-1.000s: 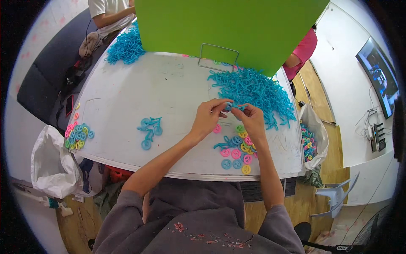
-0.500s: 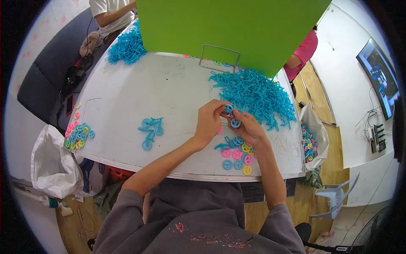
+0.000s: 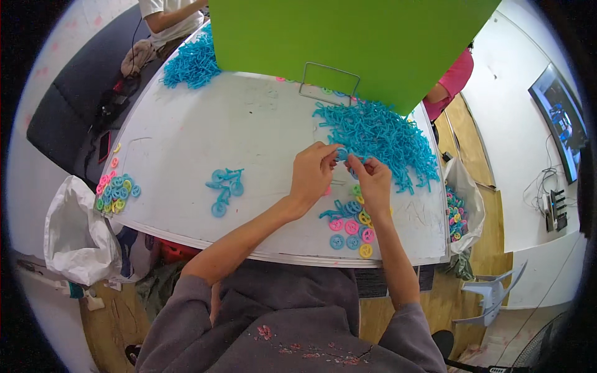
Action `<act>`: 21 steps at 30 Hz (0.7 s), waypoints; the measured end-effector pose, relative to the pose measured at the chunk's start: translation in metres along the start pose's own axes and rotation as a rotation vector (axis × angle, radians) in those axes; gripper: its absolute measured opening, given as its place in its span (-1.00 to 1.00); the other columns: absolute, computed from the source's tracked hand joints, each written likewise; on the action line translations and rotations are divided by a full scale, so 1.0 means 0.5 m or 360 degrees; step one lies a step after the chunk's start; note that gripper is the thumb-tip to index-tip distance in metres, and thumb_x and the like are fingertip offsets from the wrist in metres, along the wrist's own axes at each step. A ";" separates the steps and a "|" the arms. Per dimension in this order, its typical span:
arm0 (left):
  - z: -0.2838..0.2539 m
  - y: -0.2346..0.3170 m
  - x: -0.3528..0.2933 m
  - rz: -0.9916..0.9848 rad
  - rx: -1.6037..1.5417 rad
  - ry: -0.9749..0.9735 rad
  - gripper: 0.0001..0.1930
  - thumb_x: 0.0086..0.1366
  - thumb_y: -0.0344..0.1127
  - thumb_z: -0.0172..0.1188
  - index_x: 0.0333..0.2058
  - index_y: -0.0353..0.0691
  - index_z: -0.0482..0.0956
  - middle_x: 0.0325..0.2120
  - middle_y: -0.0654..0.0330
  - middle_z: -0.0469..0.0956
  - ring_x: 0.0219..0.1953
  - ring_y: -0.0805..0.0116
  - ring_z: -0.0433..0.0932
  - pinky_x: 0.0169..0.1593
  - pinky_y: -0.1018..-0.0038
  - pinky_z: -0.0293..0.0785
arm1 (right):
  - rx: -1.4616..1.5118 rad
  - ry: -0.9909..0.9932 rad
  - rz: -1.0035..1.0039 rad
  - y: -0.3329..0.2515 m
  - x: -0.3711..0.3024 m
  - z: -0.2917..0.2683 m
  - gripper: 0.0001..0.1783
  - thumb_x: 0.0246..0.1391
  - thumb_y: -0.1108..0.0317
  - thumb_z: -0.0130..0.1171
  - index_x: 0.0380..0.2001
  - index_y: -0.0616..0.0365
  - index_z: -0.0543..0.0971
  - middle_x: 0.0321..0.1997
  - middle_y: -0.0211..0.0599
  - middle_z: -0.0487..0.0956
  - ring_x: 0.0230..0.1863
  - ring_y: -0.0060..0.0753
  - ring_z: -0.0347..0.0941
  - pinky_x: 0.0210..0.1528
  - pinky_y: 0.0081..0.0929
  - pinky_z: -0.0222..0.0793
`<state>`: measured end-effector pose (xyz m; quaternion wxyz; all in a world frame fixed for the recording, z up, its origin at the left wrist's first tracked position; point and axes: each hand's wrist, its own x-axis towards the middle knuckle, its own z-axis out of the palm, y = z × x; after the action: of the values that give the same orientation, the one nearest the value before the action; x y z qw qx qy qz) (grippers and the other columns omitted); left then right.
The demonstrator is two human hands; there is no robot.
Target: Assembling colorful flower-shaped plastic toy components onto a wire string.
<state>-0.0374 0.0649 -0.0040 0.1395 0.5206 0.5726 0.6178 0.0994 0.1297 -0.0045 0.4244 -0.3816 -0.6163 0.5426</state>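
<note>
My left hand (image 3: 312,173) pinches a small blue plastic wheel (image 3: 341,154) between thumb and fingers, over the right half of the white table. Close against it, my right hand (image 3: 375,185) is closed on a blue plastic piece, mostly covered by the fingers. Whether the two pieces are joined I cannot tell. Just beyond both hands spreads a large heap of thin blue plastic pieces (image 3: 379,133). Below my right hand lie loose pink, yellow and blue wheels (image 3: 352,226). A small group of blue pieces with wheels attached (image 3: 225,189) rests left of my left forearm.
A green panel (image 3: 348,43) stands across the table's far side, with a wire stand (image 3: 329,82) before it. More wheels (image 3: 117,193) lie at the left edge, beside a white sack (image 3: 78,239). Another sack (image 3: 469,199) hangs at the right. Two people sit beyond.
My right hand has turned, with its fingers now higher and nearer the left fingertips. The wheel that showed in it is now mostly hidden. The whole view has shifted slightly.
</note>
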 end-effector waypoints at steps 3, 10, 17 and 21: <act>-0.004 -0.014 0.005 -0.0023 -0.0203 -0.0093 -0.75 0.24 -0.66 -0.05 -0.20 -0.36 0.58 -0.45 0.07 0.54 -0.42 0.36 0.58 -0.31 0.50 0.52 | -0.0453 0.0062 -0.0148 0.011 0.008 -0.013 -0.85 0.05 0.36 0.29 -0.41 0.24 0.60 -0.58 -0.56 0.51 -0.56 -0.83 0.26 -0.54 -0.76 0.07; -0.006 0.011 0.014 0.0031 -0.0269 -0.0156 -0.81 0.21 -0.64 0.04 -0.22 -0.39 0.54 -0.41 0.07 0.55 -0.39 0.36 0.59 -0.29 0.49 0.53 | -0.0292 0.0050 -0.0294 -0.003 0.008 -0.017 -0.79 -0.01 0.34 0.34 -0.40 0.28 0.61 -0.66 -0.58 0.39 -0.58 -0.77 0.16 -0.57 -0.66 0.03; -0.019 -0.007 0.015 -0.0108 -0.0337 -0.0095 -0.86 0.14 -0.68 0.07 -0.31 -0.40 0.49 -0.45 0.10 0.57 -0.41 0.41 0.57 -0.32 0.52 0.51 | 0.0159 -0.0346 -0.0161 -0.029 0.003 -0.015 -0.85 0.02 0.39 0.31 -0.37 0.26 0.62 -0.54 -0.61 0.47 -0.52 -0.81 0.24 -0.53 -0.72 0.11; -0.007 -0.009 0.015 -0.0147 -0.0455 -0.0036 -0.86 0.13 -0.68 0.08 -0.31 -0.39 0.49 -0.49 0.13 0.57 -0.43 0.44 0.56 -0.33 0.54 0.49 | -0.0131 -0.0357 -0.0252 0.001 0.019 -0.039 -0.80 0.00 0.42 0.32 -0.31 0.30 0.62 -0.44 -0.52 0.55 -0.44 -0.78 0.36 -0.44 -0.74 0.24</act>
<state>-0.0452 0.0699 -0.0035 0.2469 0.4756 0.5005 0.6800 0.1142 0.1454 -0.0031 0.3782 -0.2860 -0.7098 0.5210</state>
